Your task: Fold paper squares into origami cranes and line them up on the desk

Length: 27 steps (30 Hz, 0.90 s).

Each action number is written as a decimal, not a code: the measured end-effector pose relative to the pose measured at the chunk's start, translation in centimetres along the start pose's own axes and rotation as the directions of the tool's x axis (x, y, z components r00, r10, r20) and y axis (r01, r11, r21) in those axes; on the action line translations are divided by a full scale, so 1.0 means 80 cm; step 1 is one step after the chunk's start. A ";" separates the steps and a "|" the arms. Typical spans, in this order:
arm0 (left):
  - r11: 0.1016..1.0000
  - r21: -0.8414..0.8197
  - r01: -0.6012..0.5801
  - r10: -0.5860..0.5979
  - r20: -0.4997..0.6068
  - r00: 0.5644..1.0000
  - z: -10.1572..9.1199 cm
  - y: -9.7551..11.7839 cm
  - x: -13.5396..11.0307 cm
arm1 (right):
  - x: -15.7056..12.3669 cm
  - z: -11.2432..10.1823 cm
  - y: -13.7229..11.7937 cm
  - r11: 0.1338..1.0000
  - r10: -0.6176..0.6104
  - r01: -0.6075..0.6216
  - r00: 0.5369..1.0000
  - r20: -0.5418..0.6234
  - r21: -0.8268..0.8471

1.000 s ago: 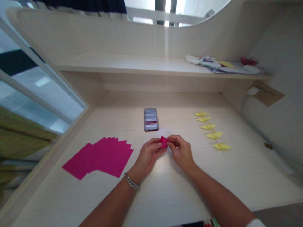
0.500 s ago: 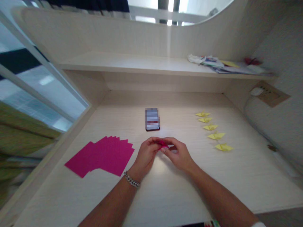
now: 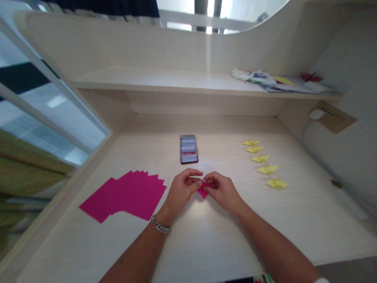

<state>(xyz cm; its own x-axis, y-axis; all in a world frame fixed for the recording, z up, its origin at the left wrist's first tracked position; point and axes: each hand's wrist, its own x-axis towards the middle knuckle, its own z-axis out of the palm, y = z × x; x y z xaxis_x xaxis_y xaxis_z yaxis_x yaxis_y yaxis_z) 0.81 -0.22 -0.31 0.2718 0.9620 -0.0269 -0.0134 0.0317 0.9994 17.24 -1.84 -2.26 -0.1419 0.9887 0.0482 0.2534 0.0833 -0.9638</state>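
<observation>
Left hand (image 3: 184, 189) and right hand (image 3: 223, 191) are pinching a small, folded magenta paper (image 3: 203, 192) over a pale wooden tabletop (image 3: 147, 137); likely light and easily creased, it is calling for gentle edge holds.

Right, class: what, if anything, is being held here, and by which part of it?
A small pink paper piece: the left hand at its upper left, the right hand at its right side.

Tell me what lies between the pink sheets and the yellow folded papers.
In the head view: the left hand, the right hand, the pink paper between them and, farther back, the phone.
</observation>
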 end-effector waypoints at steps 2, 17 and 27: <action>0.999 0.012 -0.035 0.035 -0.001 0.999 -0.002 0.000 -0.001 | 0.002 0.000 -0.001 0.993 0.037 -0.040 0.999 0.032 0.107; 0.991 0.121 -0.062 0.050 0.104 0.993 0.002 -0.001 0.000 | 0.005 -0.005 -0.007 0.833 0.244 -0.219 0.970 0.017 0.508; 0.957 0.212 -0.195 0.156 0.187 0.970 -0.002 0.009 -0.004 | 0.002 -0.002 -0.013 0.768 0.289 -0.287 0.953 0.090 0.572</action>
<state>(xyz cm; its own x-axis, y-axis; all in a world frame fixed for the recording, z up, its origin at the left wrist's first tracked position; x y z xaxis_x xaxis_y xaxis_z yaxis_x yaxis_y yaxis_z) 0.59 -0.51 0.38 0.4415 0.8872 0.1341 0.1385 -0.2150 0.9667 17.10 -1.75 -1.20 -0.1483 0.9551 -0.2567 -0.3121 -0.2915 -0.9042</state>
